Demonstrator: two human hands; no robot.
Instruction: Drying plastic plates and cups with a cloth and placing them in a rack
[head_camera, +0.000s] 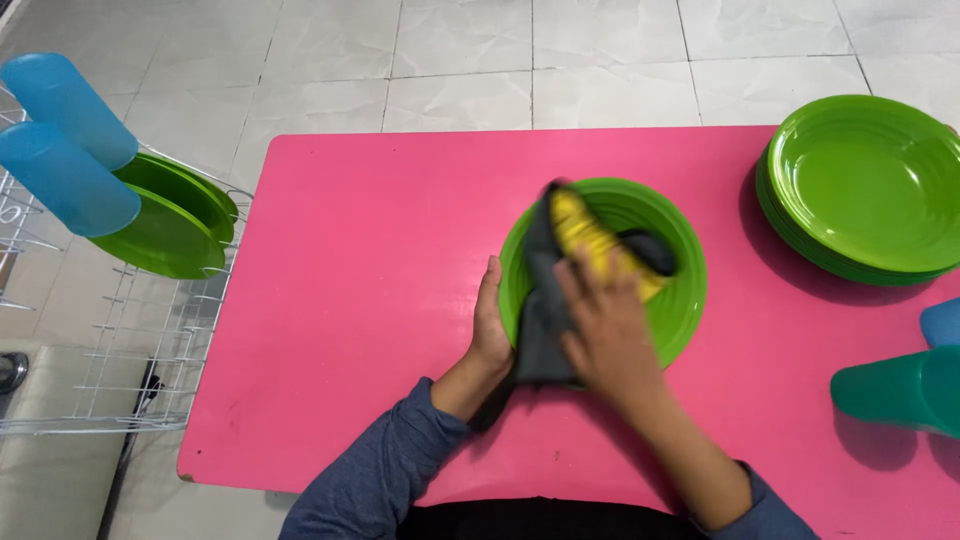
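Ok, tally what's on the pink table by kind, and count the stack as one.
plate: 1
plate stack: 1
cloth: 1
teal cup: 1
blue thing, cut off at the edge: 1
Total: 5

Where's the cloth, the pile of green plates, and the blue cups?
cloth (545, 320), head view, on its dark grey part.
pile of green plates (865, 185), head view, inside the top plate.
blue cups (65, 180), head view, side of the nearer cup.
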